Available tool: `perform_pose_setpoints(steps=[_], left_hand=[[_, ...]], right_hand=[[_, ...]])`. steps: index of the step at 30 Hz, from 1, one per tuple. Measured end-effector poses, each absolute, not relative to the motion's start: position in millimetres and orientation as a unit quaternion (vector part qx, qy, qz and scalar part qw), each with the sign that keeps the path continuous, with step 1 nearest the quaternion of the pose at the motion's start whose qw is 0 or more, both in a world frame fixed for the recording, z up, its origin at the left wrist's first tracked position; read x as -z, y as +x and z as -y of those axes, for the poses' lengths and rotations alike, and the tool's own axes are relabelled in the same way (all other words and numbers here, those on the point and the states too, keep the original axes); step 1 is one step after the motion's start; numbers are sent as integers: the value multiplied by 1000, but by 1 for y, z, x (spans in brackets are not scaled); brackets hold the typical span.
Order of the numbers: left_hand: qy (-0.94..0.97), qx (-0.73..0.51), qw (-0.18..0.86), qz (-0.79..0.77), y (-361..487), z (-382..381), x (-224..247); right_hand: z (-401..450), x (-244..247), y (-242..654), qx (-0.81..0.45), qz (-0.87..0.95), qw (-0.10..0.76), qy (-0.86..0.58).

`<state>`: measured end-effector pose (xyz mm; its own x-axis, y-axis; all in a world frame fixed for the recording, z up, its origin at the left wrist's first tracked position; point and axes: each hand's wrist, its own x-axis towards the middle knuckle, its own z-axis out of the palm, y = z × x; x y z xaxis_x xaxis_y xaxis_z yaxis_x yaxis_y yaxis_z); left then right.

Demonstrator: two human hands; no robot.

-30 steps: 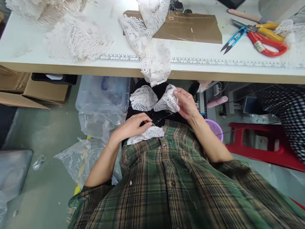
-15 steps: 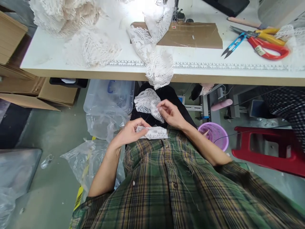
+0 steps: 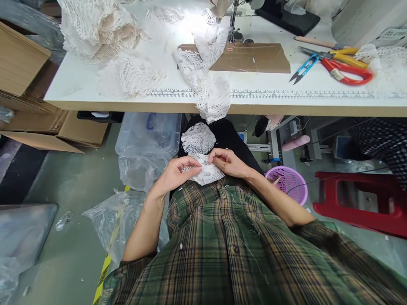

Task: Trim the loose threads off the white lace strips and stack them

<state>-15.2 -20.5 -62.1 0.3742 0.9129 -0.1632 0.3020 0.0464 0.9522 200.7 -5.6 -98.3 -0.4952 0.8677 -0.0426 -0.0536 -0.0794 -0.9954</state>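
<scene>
White lace lies over my lap, pinched between both hands. My left hand holds its left side with thumb and fingertips together. On the right side, my right hand grips the lace the same way, fingers bent. A rounded lace section spreads over the dark trousers just beyond the hands. Above it, another lace length hangs over the table's front edge and runs back toward the sewing machine's needle area.
On the white table are a lace pile, brown cardboard, blue snips and red-handled scissors. Below are a purple basket, a red stool, a clear bin and cardboard boxes.
My right hand has moved down and my left hand slightly right, closer together. The lace between them is spread wider. The view has shifted, showing more of the table's back.
</scene>
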Motion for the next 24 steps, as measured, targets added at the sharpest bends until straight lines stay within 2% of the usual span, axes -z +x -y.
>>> perform_pose_setpoints(steps=[5, 13, 17, 24], left_hand=[[742, -311, 423, -417, -17, 22, 51], [759, -323, 340, -453, -20, 22, 44], [764, -362, 367, -388, -29, 16, 41], [690, -384, 522, -322, -32, 15, 42]], right_hand=[[7, 98, 203, -606, 631, 296, -383], [19, 71, 200, -574, 689, 310, -317], [20, 57, 200, -515, 739, 314, -300], [22, 45, 197, -497, 761, 314, -274]])
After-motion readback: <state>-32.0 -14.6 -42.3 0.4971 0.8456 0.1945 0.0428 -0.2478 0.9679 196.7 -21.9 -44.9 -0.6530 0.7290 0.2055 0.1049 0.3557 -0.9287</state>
